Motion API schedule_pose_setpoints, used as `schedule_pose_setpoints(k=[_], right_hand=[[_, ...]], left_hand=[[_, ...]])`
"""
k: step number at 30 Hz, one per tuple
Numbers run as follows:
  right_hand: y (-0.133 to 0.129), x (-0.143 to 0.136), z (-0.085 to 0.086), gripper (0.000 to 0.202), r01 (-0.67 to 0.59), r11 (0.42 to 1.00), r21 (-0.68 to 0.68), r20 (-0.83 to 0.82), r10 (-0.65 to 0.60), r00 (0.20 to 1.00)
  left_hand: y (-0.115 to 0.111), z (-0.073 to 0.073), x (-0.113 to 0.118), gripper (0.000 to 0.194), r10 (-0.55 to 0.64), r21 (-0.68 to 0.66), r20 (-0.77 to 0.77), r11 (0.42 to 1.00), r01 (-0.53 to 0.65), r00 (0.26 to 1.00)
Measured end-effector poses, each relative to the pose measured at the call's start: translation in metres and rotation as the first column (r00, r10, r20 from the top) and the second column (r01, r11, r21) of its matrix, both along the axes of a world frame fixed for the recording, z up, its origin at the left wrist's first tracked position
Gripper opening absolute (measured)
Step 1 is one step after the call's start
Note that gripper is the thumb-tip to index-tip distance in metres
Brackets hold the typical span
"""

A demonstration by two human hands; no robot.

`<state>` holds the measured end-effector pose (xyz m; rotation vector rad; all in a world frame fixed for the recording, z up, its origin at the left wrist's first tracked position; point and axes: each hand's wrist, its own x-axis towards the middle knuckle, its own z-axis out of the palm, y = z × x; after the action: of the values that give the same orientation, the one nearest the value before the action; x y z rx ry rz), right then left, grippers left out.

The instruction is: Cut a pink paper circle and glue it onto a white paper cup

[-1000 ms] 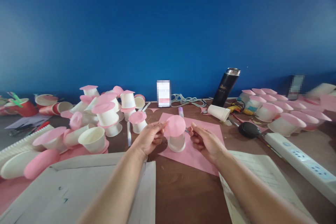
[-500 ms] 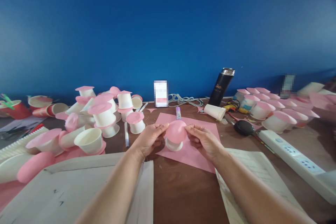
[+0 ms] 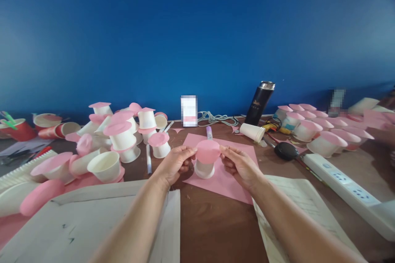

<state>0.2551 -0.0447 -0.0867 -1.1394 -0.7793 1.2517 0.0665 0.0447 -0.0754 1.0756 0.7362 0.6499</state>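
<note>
My left hand (image 3: 178, 162) pinches the left edge of a round pink paper disc (image 3: 208, 151). Its right edge is between the thumb and fingers of my right hand (image 3: 237, 162). Directly under the disc a white paper cup (image 3: 204, 171) stands upside down, its upper part covered by the disc; whether the two touch is hard to tell. Cup and hands are over a pink paper sheet (image 3: 237, 187) on the brown table (image 3: 216, 230). A purple glue stick (image 3: 209, 132) stands behind the disc.
Many white cups with pink paper tops (image 3: 120, 134) crowd the left, and more capped cups (image 3: 327, 141) fill the right. A white cup (image 3: 252, 132) lies on its side near a black flask (image 3: 260, 102). A power strip (image 3: 342, 191) runs along the right. Cardboard (image 3: 92, 222) lies front left.
The pink disc has tipped flatter over the cup, so more of the cup's side shows beneath it. Both hands keep their pinch and have barely shifted.
</note>
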Motion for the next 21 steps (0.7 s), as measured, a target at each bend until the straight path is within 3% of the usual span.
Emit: schedule_pose_setpoints(k=[21], right_hand=[[0.005,-0.003,-0.006,0.034,0.05,0.985,-0.168,0.17,-0.021,0.985]], left_hand=[[0.004,-0.014,0.005,0.035,-0.002,-0.035,-0.136,0.999,-0.003,0.991]])
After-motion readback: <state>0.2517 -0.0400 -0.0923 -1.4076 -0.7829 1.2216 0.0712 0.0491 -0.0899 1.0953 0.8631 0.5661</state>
